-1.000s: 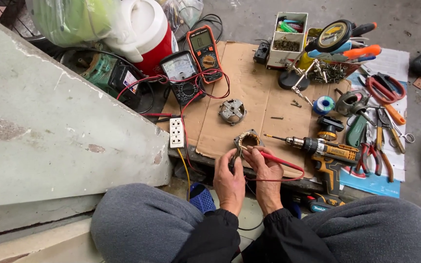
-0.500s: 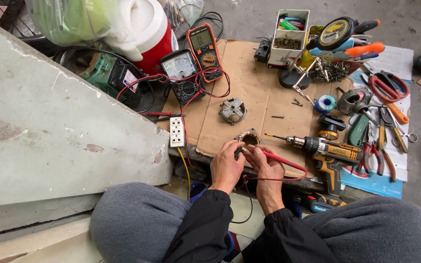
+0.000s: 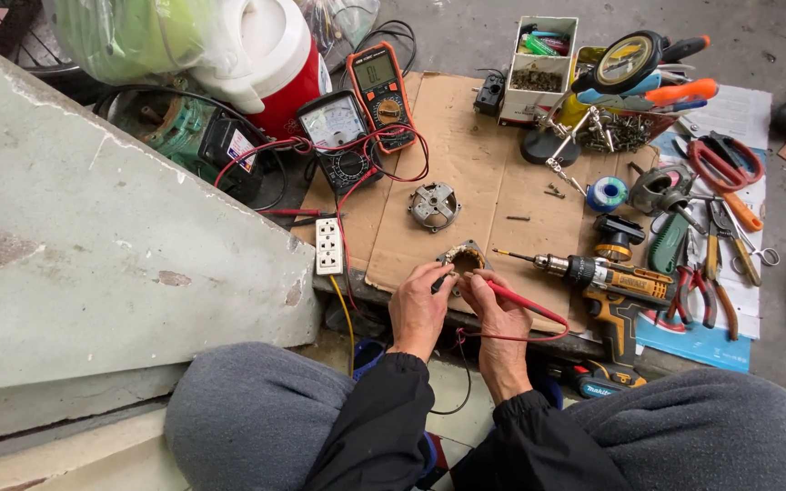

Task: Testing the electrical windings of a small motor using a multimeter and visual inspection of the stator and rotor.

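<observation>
Sat cross-legged at the near edge of a cardboard sheet (image 3: pixel 466 173). Left hand (image 3: pixel 418 309) closed around a black probe (image 3: pixel 438 283), tip pressed to the stator (image 3: pixel 464 260). Right hand (image 3: pixel 495 307) pinched shut on a red probe (image 3: pixel 513 300), also touching the stator, red lead looping off to the right. Stator rested on the cardboard's front edge, just beyond both hands. Farther back, a round metal cover (image 3: pixel 434 205); behind it an analog meter (image 3: pixel 338 136) and an orange digital meter (image 3: pixel 380 86), side by side, leads trailing. Just right of the hands, a yellow drill (image 3: pixel 607 282), bit pointing at the stator. Left of the cardboard, a white socket strip (image 3: pixel 328 245). Pliers (image 3: pixel 698 291) scattered at far right.
</observation>
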